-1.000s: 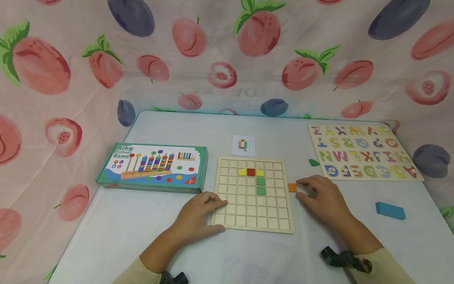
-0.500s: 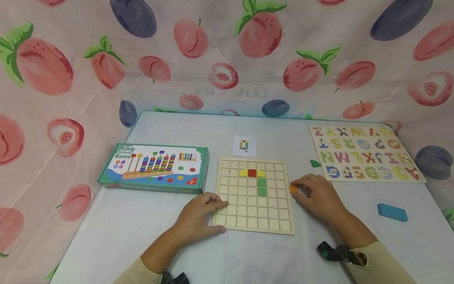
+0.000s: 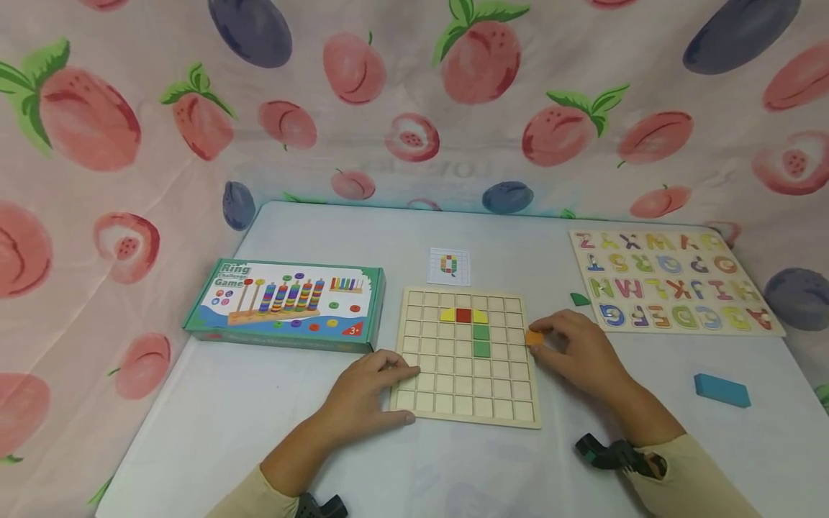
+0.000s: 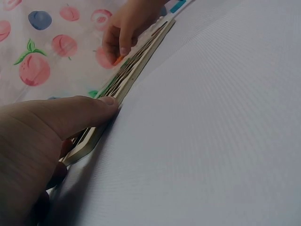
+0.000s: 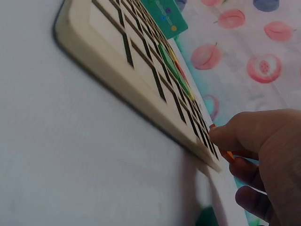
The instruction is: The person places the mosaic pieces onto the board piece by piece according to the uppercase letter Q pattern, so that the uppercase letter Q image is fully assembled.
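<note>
A wooden grid board (image 3: 447, 374) lies on the table in the head view. A red square tile (image 3: 463, 315), yellow pieces and green square tiles (image 3: 481, 339) sit in its cells. My left hand (image 3: 363, 396) holds the board at its near left corner, the thumb along the edge in the left wrist view. Just off the board's right edge, my right hand (image 3: 583, 352) pinches an orange tile (image 3: 534, 338) between thumb and fingers. In the right wrist view the thumb and fingers partly cover this tile (image 5: 229, 156). Behind the board lies a small pattern card (image 3: 449, 267).
A green boxed ring game (image 3: 285, 306) lies at the left. To the right are an alphabet puzzle board (image 3: 673, 284), a green quarter-round piece (image 3: 579, 299) and a blue block (image 3: 722, 390). A fruit-print cloth (image 3: 363, 165) hangs behind the table.
My right hand has closed in on the orange tile, taken hold of it and lifted it slightly beside the board's right edge. The left hand stays at the board's corner.
</note>
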